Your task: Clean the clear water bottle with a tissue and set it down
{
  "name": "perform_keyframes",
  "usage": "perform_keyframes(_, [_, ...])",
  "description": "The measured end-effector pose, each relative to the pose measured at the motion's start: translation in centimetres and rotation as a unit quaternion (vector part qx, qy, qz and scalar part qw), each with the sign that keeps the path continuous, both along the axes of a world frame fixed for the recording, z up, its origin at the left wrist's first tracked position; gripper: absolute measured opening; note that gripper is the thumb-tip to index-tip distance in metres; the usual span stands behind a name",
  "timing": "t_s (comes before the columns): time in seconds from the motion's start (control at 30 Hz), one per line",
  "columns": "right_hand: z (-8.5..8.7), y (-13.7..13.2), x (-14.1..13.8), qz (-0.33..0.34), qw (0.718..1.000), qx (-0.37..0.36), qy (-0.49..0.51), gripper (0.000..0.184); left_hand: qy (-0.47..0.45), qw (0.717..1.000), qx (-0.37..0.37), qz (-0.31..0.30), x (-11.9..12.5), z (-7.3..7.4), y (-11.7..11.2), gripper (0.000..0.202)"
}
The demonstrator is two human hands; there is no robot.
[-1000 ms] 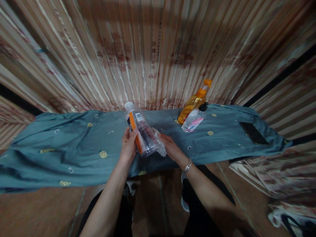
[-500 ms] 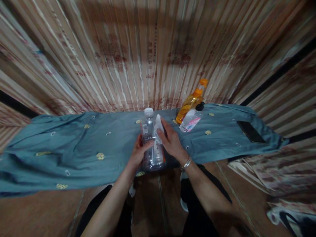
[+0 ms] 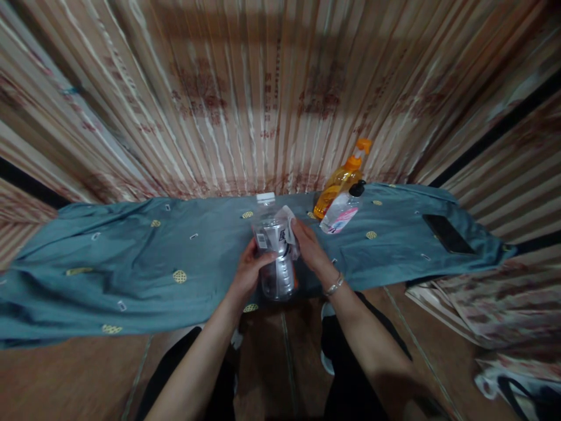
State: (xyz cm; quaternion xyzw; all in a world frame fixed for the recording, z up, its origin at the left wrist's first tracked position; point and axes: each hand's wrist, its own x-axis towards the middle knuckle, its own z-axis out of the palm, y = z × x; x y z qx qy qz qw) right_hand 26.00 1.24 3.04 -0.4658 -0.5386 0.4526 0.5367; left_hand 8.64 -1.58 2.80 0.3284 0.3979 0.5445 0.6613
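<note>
A clear plastic bottle (image 3: 275, 257) with a white cap and a printed label is held upright over the near edge of the blue-green cloth (image 3: 131, 257). My left hand (image 3: 249, 275) is wrapped round its left side. My right hand (image 3: 309, 248) presses a white cloth (image 3: 289, 225) against the bottle's upper right side, fingers closed on the cloth. A bracelet sits on my right wrist.
An orange pump bottle (image 3: 339, 181) and a small clear bottle with a black cap and pink label (image 3: 344, 210) stand at the back right of the cloth. A dark phone (image 3: 447, 234) lies at the far right. Striped curtain behind; bags on the floor at right.
The bottle has turned in my left hand from tilted with the orange label showing to upright. My right hand with the white cloth has moved up the bottle's side.
</note>
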Motion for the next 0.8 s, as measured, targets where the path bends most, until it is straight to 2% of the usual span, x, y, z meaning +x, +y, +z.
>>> perform_keyframes(0.1, [0.4, -0.7, -0.4, 0.006, 0.998, 0.036, -0.05, 0.071, -0.009, 0.999, 0.03, 0.04, -0.3, -0.1, 0.6, 0.049])
perform_keyframes(0.23, [0.6, -2.1, -1.4, 0.031, 0.984, 0.088, -0.151, 0.066, -0.062, 0.993, 0.019, 0.098, -0.4, -0.6, 1.2, 0.047])
perform_keyframes(0.33, [0.6, -3.1, -2.2, 0.054, 0.963, 0.143, -0.221, 0.066, -0.076, 0.991, 0.006, 0.112, -0.4, -1.0, 1.3, 0.049])
perform_keyframes(0.43, [0.7, -3.3, -2.6, 0.066, 0.953, 0.167, -0.243, 0.067, -0.074, 0.99, -0.011, 0.121, -0.7, -1.1, 1.4, 0.054])
perform_keyframes(0.5, [0.7, -3.1, -2.4, 0.08, 0.961, 0.139, -0.224, 0.065, -0.075, 0.989, -0.013, 0.124, -1.2, -1.0, 1.6, 0.056])
perform_keyframes(0.63, [0.0, -2.1, -1.6, 0.136, 0.983, -0.012, -0.122, 0.063, -0.087, 0.988, 0.001, 0.124, -2.4, -0.3, 2.2, 0.059])
perform_keyframes(0.73, [-1.0, -1.5, -1.5, 0.17, 0.979, -0.111, 0.004, 0.062, -0.098, 0.986, 0.005, 0.138, -3.1, 0.1, 2.6, 0.06])
perform_keyframes(0.8, [-1.6, -1.4, -2.1, 0.177, 0.964, -0.177, 0.089, 0.055, -0.099, 0.984, 0.007, 0.15, -3.5, 0.2, 2.9, 0.058])
